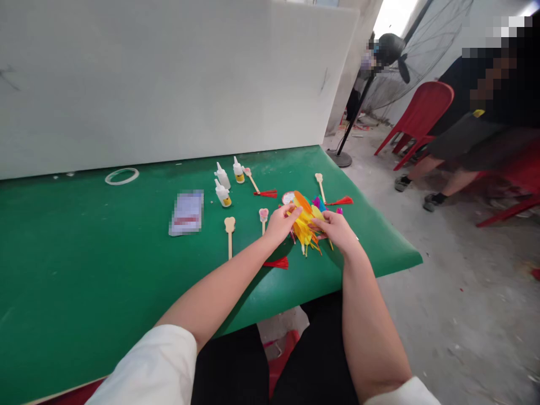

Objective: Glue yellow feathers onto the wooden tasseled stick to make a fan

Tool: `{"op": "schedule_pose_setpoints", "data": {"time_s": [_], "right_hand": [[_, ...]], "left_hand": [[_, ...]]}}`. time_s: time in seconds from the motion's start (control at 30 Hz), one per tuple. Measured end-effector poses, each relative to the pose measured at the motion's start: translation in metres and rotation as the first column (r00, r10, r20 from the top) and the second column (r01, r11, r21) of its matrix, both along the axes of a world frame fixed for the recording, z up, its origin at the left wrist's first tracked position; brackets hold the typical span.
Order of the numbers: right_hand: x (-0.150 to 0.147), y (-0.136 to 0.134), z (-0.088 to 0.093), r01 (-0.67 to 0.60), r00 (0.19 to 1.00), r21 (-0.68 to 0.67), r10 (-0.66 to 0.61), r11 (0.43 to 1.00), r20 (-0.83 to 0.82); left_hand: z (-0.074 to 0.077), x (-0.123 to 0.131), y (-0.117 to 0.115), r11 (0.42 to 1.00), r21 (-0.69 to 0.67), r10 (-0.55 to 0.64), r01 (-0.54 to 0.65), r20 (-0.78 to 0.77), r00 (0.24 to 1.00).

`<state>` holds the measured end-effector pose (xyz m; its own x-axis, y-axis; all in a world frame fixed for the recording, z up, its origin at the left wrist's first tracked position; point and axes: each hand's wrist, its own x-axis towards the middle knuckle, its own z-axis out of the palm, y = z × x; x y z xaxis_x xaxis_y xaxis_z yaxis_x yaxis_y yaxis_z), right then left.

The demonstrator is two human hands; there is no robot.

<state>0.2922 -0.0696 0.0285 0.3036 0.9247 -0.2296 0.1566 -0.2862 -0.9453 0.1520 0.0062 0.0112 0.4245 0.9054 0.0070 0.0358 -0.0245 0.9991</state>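
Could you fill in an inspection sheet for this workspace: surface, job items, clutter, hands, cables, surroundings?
Surface: green-covered table, against a white panel.
Job's things: yellow and orange feathers; wooden-handled pieces, some with red tassels; three small white bottles.
Clutter: white ring and a pixelated rectangle, contents unreadable.
Hands: left hand and right hand both hold the feathers.
Cables: possibly a thin cord near the fan's base; too small to confirm.
Surroundings: standing fan, red chair and another person beyond the table.
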Motion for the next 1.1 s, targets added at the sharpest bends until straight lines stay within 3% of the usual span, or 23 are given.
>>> {"op": "schedule_pose_setpoints", "data": {"time_s": [0.27, 0.47, 0.8, 1.1], "right_hand": [[-0.002, 0.000, 0.002, 0.027, 0.999, 0.029, -0.026, 0.999, -0.040], [0.003, 0.001, 0.002, 0.160, 0.985, 0.067, -0.155, 0.985, -0.074], [0.018, 0.001, -0.007, 0.291, 0.956, 0.034, -0.292, 0.956, 0.010], [0.024, -0.001, -0.007, 0.284, 0.959, -0.040, -0.283, 0.958, 0.031]], "left_hand": [[0.001, 0.005, 0.001, 0.999, -0.050, 0.006, -0.004, 0.048, 0.999], [-0.007, 0.004, 0.007, 0.996, -0.086, 0.039, -0.031, 0.093, 0.995], [0.000, -0.005, 0.015, 0.991, -0.041, 0.135, -0.131, 0.134, 0.982], [0.008, -0.013, 0.016, 0.996, -0.010, 0.093, -0.092, 0.034, 0.995]]}}
